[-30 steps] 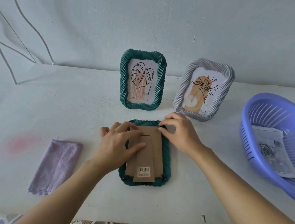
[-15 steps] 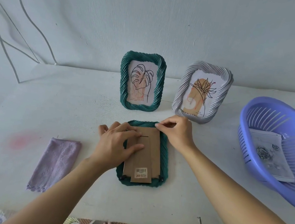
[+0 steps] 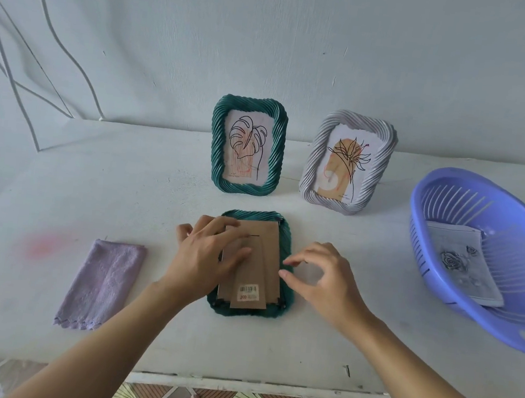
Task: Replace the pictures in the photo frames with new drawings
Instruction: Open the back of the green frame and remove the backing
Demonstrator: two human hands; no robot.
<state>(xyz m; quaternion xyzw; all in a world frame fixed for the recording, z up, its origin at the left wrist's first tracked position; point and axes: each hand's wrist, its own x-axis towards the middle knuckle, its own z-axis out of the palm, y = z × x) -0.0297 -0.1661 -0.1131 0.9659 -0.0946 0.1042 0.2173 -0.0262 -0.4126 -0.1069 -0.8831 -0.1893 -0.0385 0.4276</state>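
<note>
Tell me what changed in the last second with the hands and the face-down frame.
The right hand moved from the frame's top right corner down to its right edge. The left hand still presses the cardboard back. The frame stays face down.

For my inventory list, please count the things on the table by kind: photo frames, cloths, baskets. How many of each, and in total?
Photo frames: 3, namely the standing green frame, the standing grey frame and the face-down green frame.
Cloths: 1, the purple cloth.
Baskets: 1, the blue basket, with paper sheets inside.
Total: 5
</note>
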